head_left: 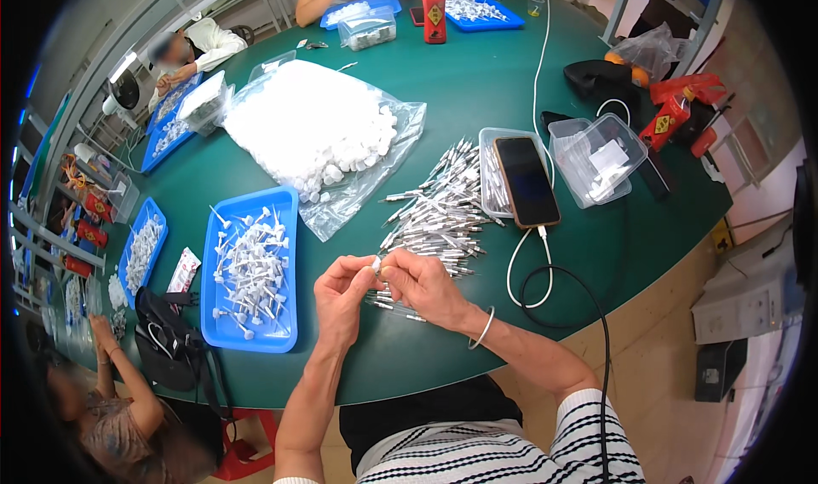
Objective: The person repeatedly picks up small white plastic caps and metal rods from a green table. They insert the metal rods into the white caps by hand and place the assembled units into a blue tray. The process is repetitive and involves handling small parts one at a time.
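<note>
My left hand (341, 298) and my right hand (423, 290) meet at the front of the table, fingertips pinched together. Between them is a small white plastic part (377, 263); the fingers hide most of it. Just beyond my right hand spreads a pile of slender white-and-silver rod-like pieces (439, 216). To the left of my hands lies a blue tray (292, 292) holding many white plastic pieces with thin stems (251, 267). Farther back, a large clear bag (328, 220) lies open, with white round caps (362, 139) spilling toward its mouth.
A phone (527, 181) on a charging cable rests over a clear plastic box (494, 147). A black cable (603, 356) runs past my right arm. More clear boxes (601, 156) stand at right. A black bag (166, 339) lies left. Co-workers sit around the green table (477, 75).
</note>
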Demonstrator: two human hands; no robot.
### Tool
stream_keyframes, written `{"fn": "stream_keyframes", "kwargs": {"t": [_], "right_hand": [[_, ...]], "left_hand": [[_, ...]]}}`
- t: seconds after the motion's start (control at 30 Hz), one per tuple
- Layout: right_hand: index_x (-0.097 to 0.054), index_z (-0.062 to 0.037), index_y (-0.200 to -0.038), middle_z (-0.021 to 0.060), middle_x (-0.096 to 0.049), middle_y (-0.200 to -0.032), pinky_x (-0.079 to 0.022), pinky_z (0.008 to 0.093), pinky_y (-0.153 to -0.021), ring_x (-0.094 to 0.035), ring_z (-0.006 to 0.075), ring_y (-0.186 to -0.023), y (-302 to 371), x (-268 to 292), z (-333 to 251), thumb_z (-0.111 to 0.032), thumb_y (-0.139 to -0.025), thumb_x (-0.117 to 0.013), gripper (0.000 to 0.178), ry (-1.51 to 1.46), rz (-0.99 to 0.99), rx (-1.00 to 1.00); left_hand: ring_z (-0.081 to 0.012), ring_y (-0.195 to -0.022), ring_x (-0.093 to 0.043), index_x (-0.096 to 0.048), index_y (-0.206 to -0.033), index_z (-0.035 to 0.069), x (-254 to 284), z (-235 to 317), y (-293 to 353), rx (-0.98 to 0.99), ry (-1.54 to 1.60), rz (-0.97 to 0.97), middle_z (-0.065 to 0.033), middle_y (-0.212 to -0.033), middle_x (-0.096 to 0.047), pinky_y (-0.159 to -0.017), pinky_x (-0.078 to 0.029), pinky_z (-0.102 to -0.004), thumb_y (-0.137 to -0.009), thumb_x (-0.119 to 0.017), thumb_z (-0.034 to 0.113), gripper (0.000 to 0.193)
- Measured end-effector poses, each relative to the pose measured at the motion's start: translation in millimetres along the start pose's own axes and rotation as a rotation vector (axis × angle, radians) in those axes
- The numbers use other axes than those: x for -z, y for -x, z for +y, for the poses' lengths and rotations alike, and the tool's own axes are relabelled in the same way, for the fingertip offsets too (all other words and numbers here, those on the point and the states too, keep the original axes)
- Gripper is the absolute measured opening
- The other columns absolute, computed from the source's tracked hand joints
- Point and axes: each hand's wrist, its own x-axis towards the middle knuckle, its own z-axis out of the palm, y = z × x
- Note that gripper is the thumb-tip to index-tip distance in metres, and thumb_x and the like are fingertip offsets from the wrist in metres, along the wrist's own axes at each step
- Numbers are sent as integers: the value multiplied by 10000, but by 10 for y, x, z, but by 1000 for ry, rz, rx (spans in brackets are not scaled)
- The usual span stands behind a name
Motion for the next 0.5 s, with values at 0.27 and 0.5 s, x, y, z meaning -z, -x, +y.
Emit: {"fn": "stream_keyframes", "kwargs": {"t": [0.27, 0.5], "right_hand": [[-535, -27, -796, 17, -536, -597, -408, 261, -494, -512, 85, -541, -4, 3, 0, -151, -971, -526, 215, -14, -3, 17], [-541, -28, -801, 19, -537, -592, -406, 257, -491, -510, 79, -539, -11, -15, 32, -155, -971, -527, 213, -2, -2, 22]], "left_hand": [[-137, -748, -626, -638, -1005, -40, -8, 7, 2, -1, -7, -4, -69, -896, -649, -714, -501, -249, -891, -627, 28, 132], [-131, -759, -620, -635, -1017, -42, -4, 19, 17, -13, -12, -6, -73, -912, -656, -725, -499, -247, -889, -627, 25, 145]]}}
